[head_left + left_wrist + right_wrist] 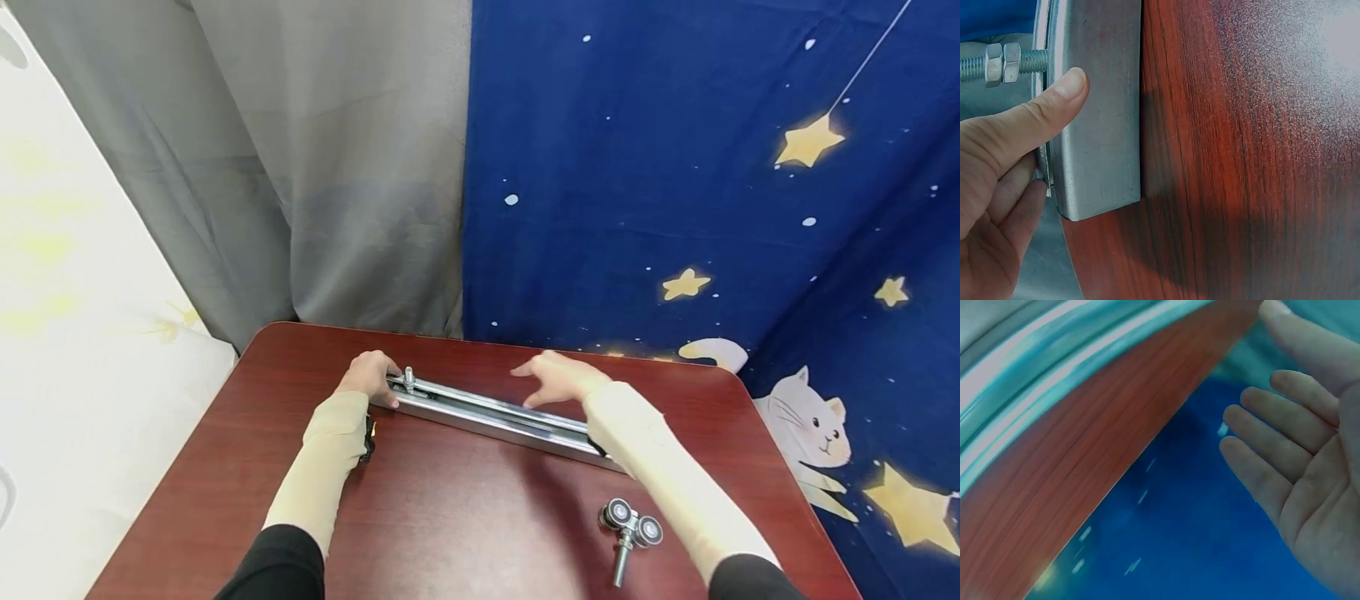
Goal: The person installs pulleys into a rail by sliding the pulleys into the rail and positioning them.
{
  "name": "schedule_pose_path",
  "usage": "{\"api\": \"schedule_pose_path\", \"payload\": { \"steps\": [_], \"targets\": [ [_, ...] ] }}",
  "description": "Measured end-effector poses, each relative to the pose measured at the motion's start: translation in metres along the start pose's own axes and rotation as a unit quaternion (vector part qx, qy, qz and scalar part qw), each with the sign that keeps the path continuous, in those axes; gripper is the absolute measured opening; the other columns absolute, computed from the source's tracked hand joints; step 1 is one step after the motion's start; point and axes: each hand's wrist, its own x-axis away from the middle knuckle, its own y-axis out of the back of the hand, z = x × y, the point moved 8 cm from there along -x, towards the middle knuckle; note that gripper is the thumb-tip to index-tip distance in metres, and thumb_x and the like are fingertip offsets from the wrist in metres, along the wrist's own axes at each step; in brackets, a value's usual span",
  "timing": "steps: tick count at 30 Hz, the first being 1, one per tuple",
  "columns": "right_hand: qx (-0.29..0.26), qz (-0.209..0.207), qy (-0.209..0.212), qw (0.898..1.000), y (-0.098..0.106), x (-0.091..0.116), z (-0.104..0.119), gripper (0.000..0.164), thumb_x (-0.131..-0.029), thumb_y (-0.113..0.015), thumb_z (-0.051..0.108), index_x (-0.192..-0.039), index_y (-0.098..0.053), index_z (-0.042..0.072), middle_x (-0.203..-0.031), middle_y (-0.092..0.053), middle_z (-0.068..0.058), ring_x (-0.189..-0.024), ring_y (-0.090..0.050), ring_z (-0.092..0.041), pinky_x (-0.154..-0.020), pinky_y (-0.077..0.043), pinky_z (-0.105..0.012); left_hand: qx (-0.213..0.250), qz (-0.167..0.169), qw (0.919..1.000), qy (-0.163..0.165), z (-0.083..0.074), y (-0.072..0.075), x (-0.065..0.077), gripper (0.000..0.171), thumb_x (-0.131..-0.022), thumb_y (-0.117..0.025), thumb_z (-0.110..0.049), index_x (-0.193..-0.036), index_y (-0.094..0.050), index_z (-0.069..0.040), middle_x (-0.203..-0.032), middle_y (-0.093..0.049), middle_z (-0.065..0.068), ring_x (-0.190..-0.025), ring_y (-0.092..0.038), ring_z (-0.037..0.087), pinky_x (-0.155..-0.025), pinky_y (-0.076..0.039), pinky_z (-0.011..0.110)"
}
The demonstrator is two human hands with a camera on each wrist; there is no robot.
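Note:
A long metal channel rail (pixel 480 418) with a slot along its top lies across the table. My left hand (pixel 367 373) grips its left end; the thumb (pixel 1060 100) presses the near side wall and the other fingers go behind it. Out of the slot near that end stands a threaded bolt (pixel 408 377), with two nuts (pixel 1002 62) on it in the left wrist view. My right hand (pixel 558 379) hovers over the rail right of its middle, fingers spread and holding nothing. The rail's right end is hidden behind the right forearm.
A roller trolley (pixel 630 529) with wheels and a bolt lies on the reddish-brown wooden table (pixel 450 517), near the right forearm. Behind the table's far edge hang a grey curtain (pixel 375 167) and a blue curtain (pixel 600 167) with stars.

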Motion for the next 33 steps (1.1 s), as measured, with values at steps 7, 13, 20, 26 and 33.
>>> {"api": "schedule_pose_path", "payload": {
  "steps": [7, 13, 20, 26, 33],
  "targets": [
    [-0.009, 0.003, 0.042, 0.999, -0.006, -0.059, 0.042, 0.051, -0.074, -0.073, 0.014, -0.122, -0.057, 0.004, -0.121, -0.059, -0.009, -0.108, -0.057, -0.020, -0.091, -0.044, -0.031, 0.000, -0.003, 1.0000, -0.002, -0.002, -0.003, -0.002, 0.053, -0.052, -0.087, -0.015, -0.101, -0.070, -0.004, -0.106, -0.066, 0.012, -0.103, -0.055, 0.033, -0.085, -0.046, 0.044],
    [-0.013, -0.001, 0.047, 0.999, -0.007, -0.092, 0.063, 0.050, -0.076, -0.072, 0.014, -0.123, -0.057, 0.008, -0.122, -0.058, -0.005, -0.109, -0.056, -0.015, -0.091, -0.044, -0.027, 0.010, -0.005, 0.9998, 0.014, 0.002, -0.002, -0.004, 0.054, -0.050, -0.088, -0.013, -0.100, -0.070, -0.004, -0.105, -0.066, 0.011, -0.102, -0.056, 0.031, -0.084, -0.047, 0.043],
    [-0.010, 0.001, 0.051, 0.999, -0.003, -0.119, 0.085, 0.045, -0.078, -0.069, 0.009, -0.121, -0.059, 0.011, -0.120, -0.060, -0.002, -0.107, -0.056, -0.013, -0.089, -0.045, -0.022, 0.012, -0.005, 0.9998, 0.015, 0.005, 0.000, -0.004, 0.054, -0.048, -0.088, -0.014, -0.099, -0.071, -0.005, -0.103, -0.066, 0.011, -0.098, -0.058, 0.029, -0.081, -0.049, 0.042],
    [-0.005, 0.001, 0.046, 0.999, -0.008, -0.140, 0.098, 0.042, -0.077, -0.066, 0.002, -0.118, -0.062, 0.013, -0.114, -0.063, 0.000, -0.097, -0.059, -0.009, -0.081, -0.047, -0.019, 0.015, -0.005, 0.9997, 0.020, 0.006, -0.003, -0.005, 0.056, -0.047, -0.088, -0.014, -0.099, -0.070, -0.006, -0.103, -0.067, 0.009, -0.097, -0.058, 0.028, -0.081, -0.049, 0.041],
    [0.002, -0.023, 0.046, 0.999, -0.019, -0.153, 0.102, 0.034, -0.073, -0.059, -0.009, -0.096, -0.072, 0.012, -0.088, -0.069, 0.001, -0.064, -0.050, -0.006, -0.059, -0.041, -0.016, 0.014, 0.002, 0.9995, 0.029, 0.008, -0.003, -0.005, 0.057, -0.047, -0.088, -0.013, -0.101, -0.070, -0.009, -0.106, -0.066, 0.007, -0.097, -0.058, 0.027, -0.080, -0.049, 0.040]
  ]
}}
